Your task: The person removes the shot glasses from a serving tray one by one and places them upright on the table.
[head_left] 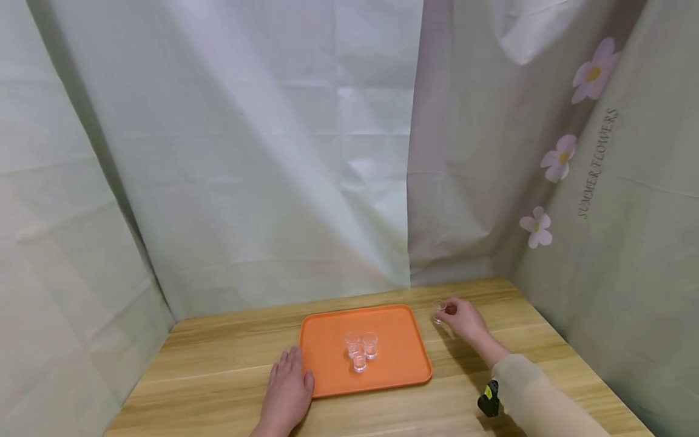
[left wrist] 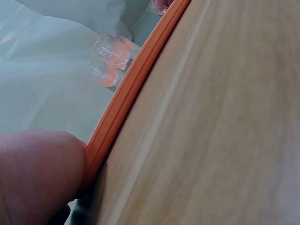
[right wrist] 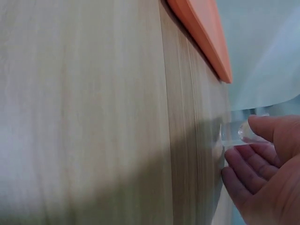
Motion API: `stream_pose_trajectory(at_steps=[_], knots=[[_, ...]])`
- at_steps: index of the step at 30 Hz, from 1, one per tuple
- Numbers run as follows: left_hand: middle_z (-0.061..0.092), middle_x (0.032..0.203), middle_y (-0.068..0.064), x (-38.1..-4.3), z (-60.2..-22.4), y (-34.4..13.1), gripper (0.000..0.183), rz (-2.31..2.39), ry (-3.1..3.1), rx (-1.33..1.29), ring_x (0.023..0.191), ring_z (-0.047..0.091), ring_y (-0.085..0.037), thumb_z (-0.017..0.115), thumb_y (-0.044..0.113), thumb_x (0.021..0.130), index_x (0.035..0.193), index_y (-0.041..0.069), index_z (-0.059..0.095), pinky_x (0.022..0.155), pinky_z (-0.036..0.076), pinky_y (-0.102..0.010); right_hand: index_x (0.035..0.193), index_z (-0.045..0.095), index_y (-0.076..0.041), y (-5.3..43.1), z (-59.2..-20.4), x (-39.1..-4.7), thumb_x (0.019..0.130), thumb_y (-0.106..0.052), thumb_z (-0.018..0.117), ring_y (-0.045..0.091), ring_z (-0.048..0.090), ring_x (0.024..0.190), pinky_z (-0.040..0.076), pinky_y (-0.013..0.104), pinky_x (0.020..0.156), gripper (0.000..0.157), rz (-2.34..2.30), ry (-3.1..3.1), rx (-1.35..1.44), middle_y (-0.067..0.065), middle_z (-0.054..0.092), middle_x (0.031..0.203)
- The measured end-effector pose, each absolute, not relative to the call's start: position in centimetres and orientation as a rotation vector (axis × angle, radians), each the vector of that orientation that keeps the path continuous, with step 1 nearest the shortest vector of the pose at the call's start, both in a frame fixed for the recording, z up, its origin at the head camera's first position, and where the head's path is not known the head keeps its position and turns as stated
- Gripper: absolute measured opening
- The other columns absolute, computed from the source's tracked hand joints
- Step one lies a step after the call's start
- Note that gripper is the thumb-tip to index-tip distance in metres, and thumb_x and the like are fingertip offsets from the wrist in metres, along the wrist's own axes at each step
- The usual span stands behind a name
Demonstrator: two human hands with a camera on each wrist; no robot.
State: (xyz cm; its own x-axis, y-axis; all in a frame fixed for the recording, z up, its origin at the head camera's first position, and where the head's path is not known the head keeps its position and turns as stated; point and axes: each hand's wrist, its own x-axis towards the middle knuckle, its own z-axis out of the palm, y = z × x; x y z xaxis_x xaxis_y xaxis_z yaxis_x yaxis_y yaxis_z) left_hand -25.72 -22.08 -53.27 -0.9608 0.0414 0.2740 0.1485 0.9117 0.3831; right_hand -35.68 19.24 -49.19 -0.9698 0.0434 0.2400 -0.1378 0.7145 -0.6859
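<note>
Near the back right of the table, my right hand pinches a small clear shot glass between thumb and fingers. In the right wrist view the thumb lies against this glass, whose lower end is at the wooden surface. To its left lies an orange tray. Three more clear shot glasses stand close together on the tray. My left hand rests at the tray's front left corner with its fingers extended; its thumb touches the orange rim in the left wrist view.
The wooden table reaches back to pale hanging curtains. On the right, a curtain with printed flowers hangs beside the table edge. A small black device is at the right sleeve.
</note>
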Motion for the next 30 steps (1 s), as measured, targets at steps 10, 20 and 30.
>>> stream_pose_trajectory(at_steps=[10, 20, 30], knots=[[0.04, 0.152, -0.029, -25.5, -53.0, -22.1, 0.061, -0.587, -2.826, -0.131, 0.143, 0.031, -0.048, 0.057, 0.021, 0.1, 0.147, -0.012, 0.039, 0.116, 0.021, -0.065, 0.126, 0.064, 0.002, 19.1, -49.0, -35.2, 0.091, -0.025, 0.076, 0.035, 0.066, 0.107, 0.051, 0.052, 0.091, 0.045, 1.057, -2.709, 0.056, 0.018, 0.07, 0.115], [0.042, 0.15, -0.031, -25.0, -53.3, -22.0, 0.052, -0.6, -2.769, -0.193, 0.141, 0.034, -0.05, 0.051, 0.011, 0.102, 0.147, -0.012, 0.04, 0.114, 0.022, -0.066, 0.142, 0.054, -0.002, 17.5, -45.5, -31.5, 0.09, -0.032, 0.077, 0.04, 0.056, 0.124, 0.045, 0.059, 0.1, 0.064, 0.93, -2.605, 0.262, 0.016, 0.061, 0.136], [0.043, 0.15, -0.03, -25.2, -53.4, -22.3, 0.05, -0.571, -2.776, -0.193, 0.141, 0.035, -0.049, 0.048, 0.009, 0.102, 0.147, -0.011, 0.04, 0.114, 0.022, -0.066, 0.136, 0.062, -0.012, 13.2, -46.0, -30.4, 0.089, -0.033, 0.078, 0.025, 0.063, 0.117, 0.051, 0.046, 0.099, 0.053, 1.265, -2.679, 0.559, 0.008, 0.066, 0.129]])
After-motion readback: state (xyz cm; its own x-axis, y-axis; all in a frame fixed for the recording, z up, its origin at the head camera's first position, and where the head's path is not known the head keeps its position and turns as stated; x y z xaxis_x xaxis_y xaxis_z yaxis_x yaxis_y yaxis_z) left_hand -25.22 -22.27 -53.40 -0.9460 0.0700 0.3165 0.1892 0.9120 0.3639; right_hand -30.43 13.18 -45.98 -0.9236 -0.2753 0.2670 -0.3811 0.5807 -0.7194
